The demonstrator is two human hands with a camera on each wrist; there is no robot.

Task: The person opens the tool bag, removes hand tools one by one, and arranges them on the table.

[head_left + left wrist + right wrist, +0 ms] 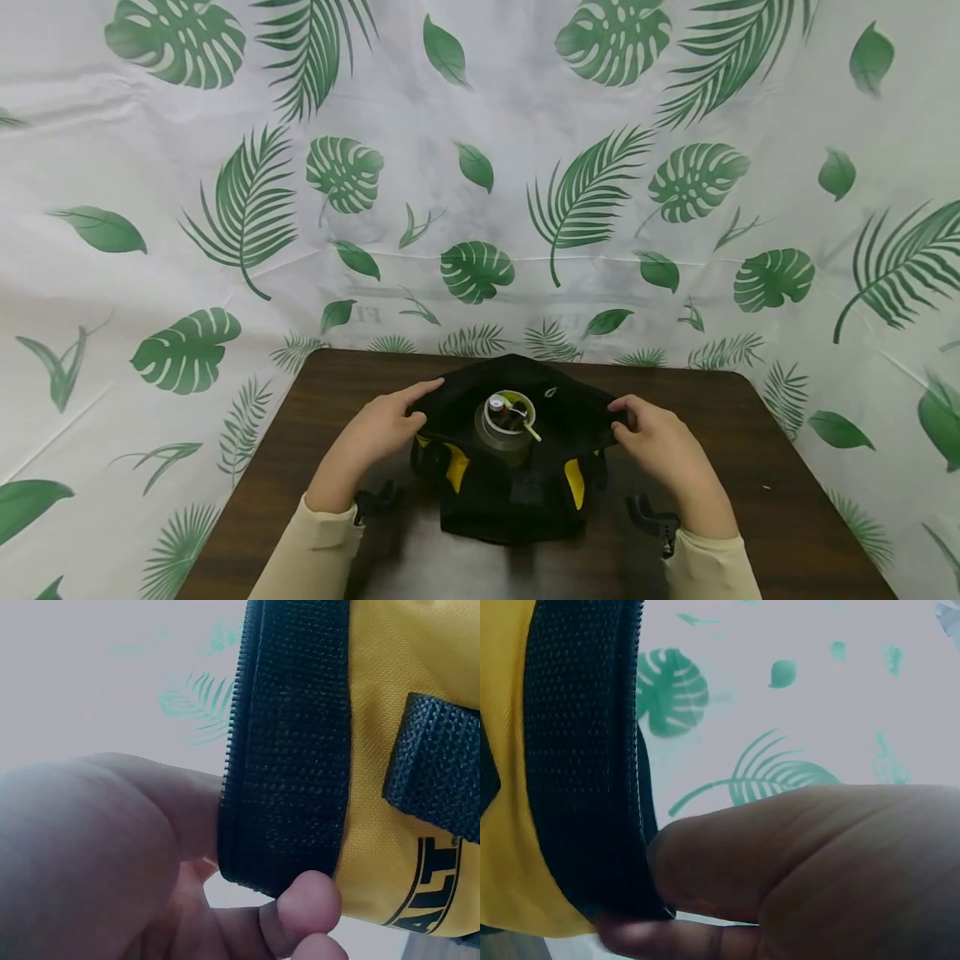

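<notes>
A black and yellow tool bag (512,500) stands on the table with its zippered mouth spread wide. My left hand (381,429) holds the left end of the rim, thumb and fingers on either side of it. At the opposite end, my right hand (660,437) pinches the rim between thumb and fingers. The left wrist view shows the zipper edge (234,735) and part of black lettering on yellow fabric. Within the bag is a round container (491,442) holding several small items, among them a pale stick (532,432); their kinds are too small to tell.
The dark wooden table (757,467) carries the bag near its middle. Right behind it hangs a white sheet (510,208) printed with green leaves. A black strap (439,765) is sewn across the bag's yellow side.
</notes>
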